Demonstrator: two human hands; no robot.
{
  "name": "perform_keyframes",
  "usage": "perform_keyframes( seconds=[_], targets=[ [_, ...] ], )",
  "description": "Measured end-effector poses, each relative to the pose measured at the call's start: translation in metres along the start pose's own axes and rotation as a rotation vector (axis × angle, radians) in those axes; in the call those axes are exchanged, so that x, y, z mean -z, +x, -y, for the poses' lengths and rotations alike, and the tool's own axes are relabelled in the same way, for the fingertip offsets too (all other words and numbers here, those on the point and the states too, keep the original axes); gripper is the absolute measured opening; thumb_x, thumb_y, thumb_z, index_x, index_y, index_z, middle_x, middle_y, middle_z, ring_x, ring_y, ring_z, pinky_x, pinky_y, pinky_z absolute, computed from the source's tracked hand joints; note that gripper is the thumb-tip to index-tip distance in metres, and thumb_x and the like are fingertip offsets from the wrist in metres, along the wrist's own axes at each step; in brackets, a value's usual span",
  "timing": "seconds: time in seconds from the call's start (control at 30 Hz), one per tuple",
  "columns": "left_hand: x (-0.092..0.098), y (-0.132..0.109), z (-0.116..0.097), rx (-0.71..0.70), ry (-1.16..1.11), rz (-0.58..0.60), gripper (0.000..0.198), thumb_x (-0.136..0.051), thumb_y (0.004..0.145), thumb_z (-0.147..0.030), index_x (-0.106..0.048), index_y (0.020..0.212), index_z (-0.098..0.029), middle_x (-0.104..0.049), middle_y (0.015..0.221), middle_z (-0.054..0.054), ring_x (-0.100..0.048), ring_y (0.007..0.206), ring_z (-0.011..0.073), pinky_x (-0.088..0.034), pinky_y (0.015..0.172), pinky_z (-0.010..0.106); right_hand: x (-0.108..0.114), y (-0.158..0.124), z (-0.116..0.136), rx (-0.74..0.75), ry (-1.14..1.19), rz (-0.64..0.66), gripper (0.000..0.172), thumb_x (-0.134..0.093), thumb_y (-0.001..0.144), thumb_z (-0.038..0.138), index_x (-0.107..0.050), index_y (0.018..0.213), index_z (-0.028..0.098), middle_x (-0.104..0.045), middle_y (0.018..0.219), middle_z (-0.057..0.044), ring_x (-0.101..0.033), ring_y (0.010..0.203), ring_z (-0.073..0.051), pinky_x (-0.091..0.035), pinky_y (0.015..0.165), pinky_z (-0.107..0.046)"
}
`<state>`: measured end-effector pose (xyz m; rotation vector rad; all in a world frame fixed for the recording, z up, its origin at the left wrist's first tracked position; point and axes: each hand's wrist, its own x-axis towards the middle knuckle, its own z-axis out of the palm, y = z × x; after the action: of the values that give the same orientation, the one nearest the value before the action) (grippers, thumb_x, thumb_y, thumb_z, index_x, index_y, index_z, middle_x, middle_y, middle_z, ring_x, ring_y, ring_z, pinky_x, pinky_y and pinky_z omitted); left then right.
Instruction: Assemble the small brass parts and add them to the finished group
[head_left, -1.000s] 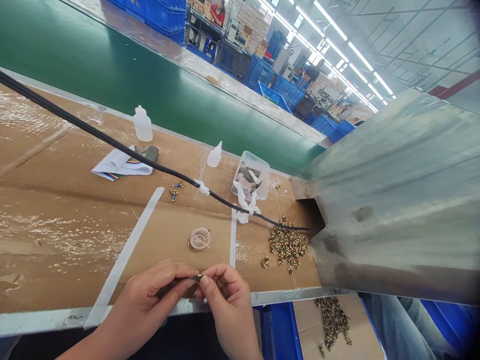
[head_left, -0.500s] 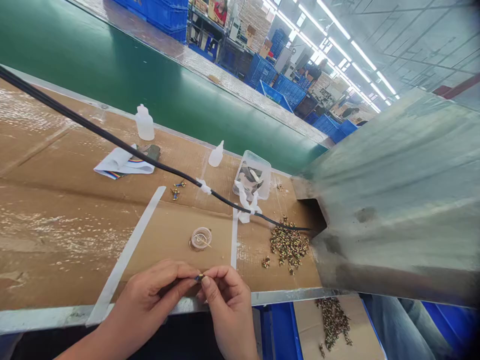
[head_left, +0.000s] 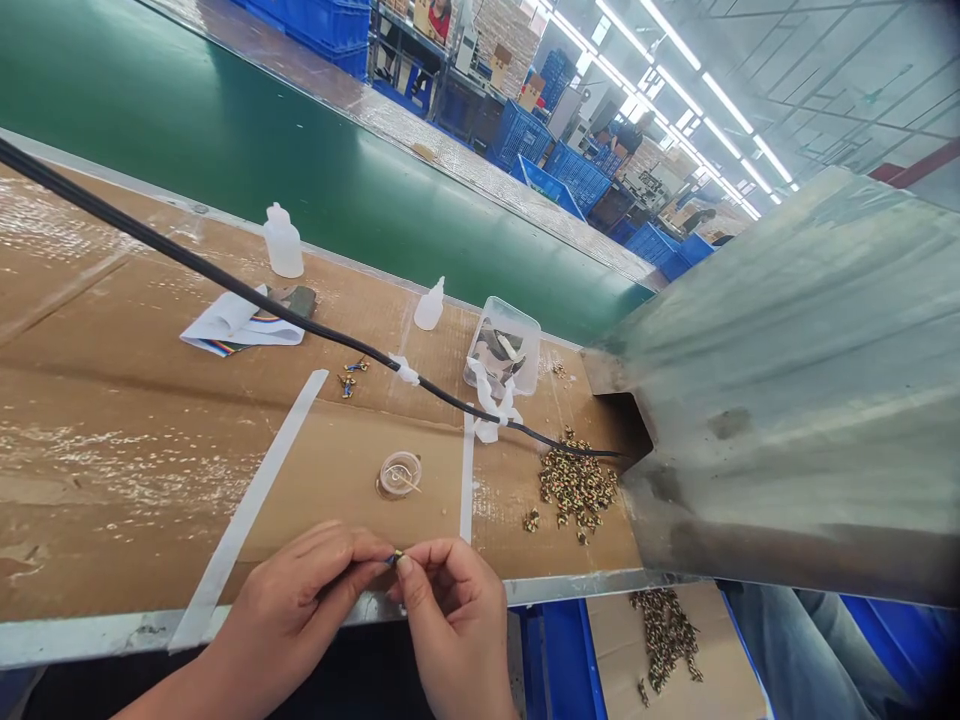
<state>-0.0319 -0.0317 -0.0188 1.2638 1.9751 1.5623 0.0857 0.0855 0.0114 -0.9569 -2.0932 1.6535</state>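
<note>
My left hand (head_left: 300, 600) and my right hand (head_left: 450, 610) meet at the near edge of the cardboard-covered bench (head_left: 112, 450). Both pinch one tiny brass and blue part (head_left: 395, 557) between thumb and fingertips. Just beyond the fingers a small clear round dish (head_left: 398, 474) with a thin stick in it rests on the cardboard. A heap of small brass parts (head_left: 576, 485) lies to the right, by the mouth of a metal chute (head_left: 787, 400).
A black cable (head_left: 225, 285) with white ties crosses the bench to the chute. Behind it are two white squeeze bottles (head_left: 283, 242), a clear plastic tub (head_left: 504, 348), folded paper (head_left: 240, 325) and two loose parts (head_left: 349, 377). A green conveyor belt (head_left: 262, 130) runs beyond. More brass parts (head_left: 664, 640) lie below.
My hands have stayed together on the small part, with only slight finger shifts. The view has tilted a little; nothing else on the bench has moved.
</note>
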Motion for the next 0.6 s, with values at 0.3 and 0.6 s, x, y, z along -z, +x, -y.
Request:
perform_keyframes(
  seconds=[0.3,0.6],
  targets=[
    [-0.004,-0.002,0.003,0.042,-0.019,-0.018,0.01,-0.054,0.094,-0.023,-0.064,0.091,-0.026,-0.067,0.081,-0.004,-0.063,0.077,0.0103,-0.048,0.07,0.015,0.003,0.002,-0.001,0.156,-0.051,-0.017,0.012,-0.064,0.085,0.022,-0.073,0.077,0.02,-0.068,0.075,-0.002,-0.063,0.07,-0.016,-0.047,0.064,-0.023],
    [0.003,0.012,-0.005,0.13,0.038,-0.17,0.014,-0.056,0.09,-0.031,-0.068,0.085,-0.025,-0.07,0.076,-0.004,-0.067,0.07,0.0118,-0.05,0.065,0.017,0.0,0.012,-0.015,0.025,-0.055,-0.014,0.022,-0.061,0.088,0.033,-0.069,0.077,0.017,-0.066,0.071,-0.005,-0.061,0.065,-0.017,-0.047,0.057,-0.023]
  ],
)
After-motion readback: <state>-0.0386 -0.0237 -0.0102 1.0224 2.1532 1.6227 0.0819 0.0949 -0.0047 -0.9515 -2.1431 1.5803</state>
